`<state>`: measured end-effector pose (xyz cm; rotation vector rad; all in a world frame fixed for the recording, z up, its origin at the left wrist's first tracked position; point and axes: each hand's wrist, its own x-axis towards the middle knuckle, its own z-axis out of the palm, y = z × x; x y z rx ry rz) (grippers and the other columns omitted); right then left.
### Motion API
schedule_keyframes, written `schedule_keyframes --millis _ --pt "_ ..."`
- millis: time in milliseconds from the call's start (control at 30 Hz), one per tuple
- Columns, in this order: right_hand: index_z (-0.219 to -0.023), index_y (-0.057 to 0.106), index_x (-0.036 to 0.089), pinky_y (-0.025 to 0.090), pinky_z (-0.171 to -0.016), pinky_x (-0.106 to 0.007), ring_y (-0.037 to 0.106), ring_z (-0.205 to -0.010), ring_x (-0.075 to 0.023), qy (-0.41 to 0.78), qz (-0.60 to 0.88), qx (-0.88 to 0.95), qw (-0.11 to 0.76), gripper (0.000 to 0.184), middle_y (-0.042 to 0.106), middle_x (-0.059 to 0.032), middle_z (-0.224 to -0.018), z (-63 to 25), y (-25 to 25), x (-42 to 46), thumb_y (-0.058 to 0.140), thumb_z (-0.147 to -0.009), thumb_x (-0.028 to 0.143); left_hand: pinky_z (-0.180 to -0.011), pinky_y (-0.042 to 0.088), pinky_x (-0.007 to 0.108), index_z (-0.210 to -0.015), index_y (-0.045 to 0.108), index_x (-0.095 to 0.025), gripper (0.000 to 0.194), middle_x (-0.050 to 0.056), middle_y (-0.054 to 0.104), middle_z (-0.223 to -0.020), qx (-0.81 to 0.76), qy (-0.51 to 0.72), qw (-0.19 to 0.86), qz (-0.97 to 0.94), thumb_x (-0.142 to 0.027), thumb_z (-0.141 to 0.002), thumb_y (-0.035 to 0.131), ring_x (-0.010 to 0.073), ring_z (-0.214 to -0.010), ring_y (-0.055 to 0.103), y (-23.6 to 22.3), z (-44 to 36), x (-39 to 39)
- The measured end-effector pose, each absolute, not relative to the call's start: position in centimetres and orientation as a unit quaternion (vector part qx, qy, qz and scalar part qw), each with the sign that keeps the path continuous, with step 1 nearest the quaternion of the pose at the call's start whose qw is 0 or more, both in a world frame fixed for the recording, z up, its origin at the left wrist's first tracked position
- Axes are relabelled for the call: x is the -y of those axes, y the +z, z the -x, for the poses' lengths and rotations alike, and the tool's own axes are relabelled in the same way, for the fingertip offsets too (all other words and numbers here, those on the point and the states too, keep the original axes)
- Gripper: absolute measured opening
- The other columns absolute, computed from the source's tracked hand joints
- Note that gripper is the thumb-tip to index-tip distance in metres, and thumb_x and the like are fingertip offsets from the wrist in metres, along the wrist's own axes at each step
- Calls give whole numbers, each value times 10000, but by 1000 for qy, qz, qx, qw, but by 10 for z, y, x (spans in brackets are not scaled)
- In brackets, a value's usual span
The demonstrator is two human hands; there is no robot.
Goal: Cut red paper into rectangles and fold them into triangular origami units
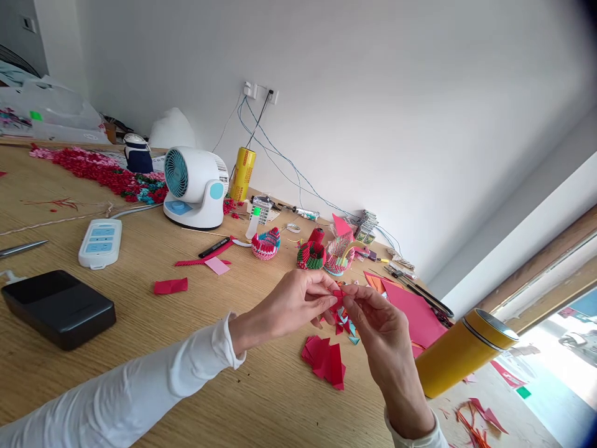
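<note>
Between my two hands, above the wooden table, is a small folded piece of red paper (336,301). My left hand (291,305) pinches it from the left, thumb against fingers. From the other side my right hand (380,323) grips its right edge with thumb and forefinger. The fingers cover much of the paper, so its exact fold is hard to make out. Just below the hands lies a loose stack of red paper pieces (325,361). Small folded red and blue paper pieces (347,326) are scattered behind, partly hidden by my fingers.
A yellow flask (461,354) stands at right beside red paper sheets (410,311). Folded-paper baskets (311,255) sit farther back. A white fan (200,186), a power strip (100,242) and a black power bank (58,309) occupy the left. One red strip (170,286) lies alone.
</note>
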<state>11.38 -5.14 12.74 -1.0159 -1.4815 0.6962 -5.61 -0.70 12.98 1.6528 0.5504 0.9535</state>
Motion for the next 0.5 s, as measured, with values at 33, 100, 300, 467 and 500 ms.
schedule_keyframes --millis 33,100,300,467,500 --pt "-934 707 247 511 -698 -241 638 -792 -147 307 428 630 571 110 709 -23 -874 -114 128 52 695 -844 310 -548 537 252 -965 576 -154 237 68 722 -797 -236 404 539 -700 -360 -856 619 178 -683 694 130 56 8" --pt "-915 702 247 499 -706 -229 626 -791 -136 331 414 623 575 85 700 -12 -865 -114 127 52 692 -850 300 -539 535 253 -961 550 -167 230 57 721 -766 -235 406 535 -702 -362 -857 617 182 -672 695 131 56 9" --pt "-924 701 244 468 -689 -228 593 -779 -136 405 387 584 587 92 677 -5 -841 -114 127 52 700 -843 288 -525 529 236 -935 528 -177 238 47 718 -770 -202 403 586 -673 -367 -844 638 189 -706 703 132 55 10" --pt "-868 699 240 439 -649 -234 566 -746 -143 409 391 563 602 66 658 0 -801 -113 126 53 706 -825 289 -535 520 223 -922 548 -168 216 43 713 -781 -188 391 626 -649 -328 -833 663 183 -713 709 134 56 10" --pt "-862 695 240 436 -649 -238 562 -746 -145 402 393 565 604 59 655 0 -800 -113 125 53 699 -828 287 -540 518 221 -920 554 -167 213 38 709 -779 -187 386 635 -643 -317 -827 672 180 -709 710 135 56 10"
